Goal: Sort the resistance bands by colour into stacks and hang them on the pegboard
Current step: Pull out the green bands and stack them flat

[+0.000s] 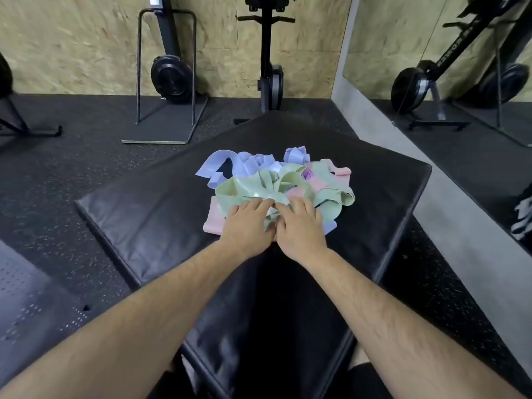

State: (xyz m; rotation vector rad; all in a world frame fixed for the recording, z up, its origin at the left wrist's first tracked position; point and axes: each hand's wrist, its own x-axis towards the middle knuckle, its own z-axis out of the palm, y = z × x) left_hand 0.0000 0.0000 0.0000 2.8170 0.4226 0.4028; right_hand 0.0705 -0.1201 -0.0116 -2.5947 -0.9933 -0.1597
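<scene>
A person's left hand [247,224] lies on a tangled heap of resistance bands [276,182] in the middle of a black mat [144,214], fingers straight and close together on the green bands [253,191]. The right hand [300,228] sinks its fingertips into the same loops, where a pinch cannot be made out. With the green, the blue bands [218,165] and the pink bands [341,171] interlaced and unsorted, lifting one loop risks dragging its neighbours along or off the mat, and a stretched band could snap back.
</scene>
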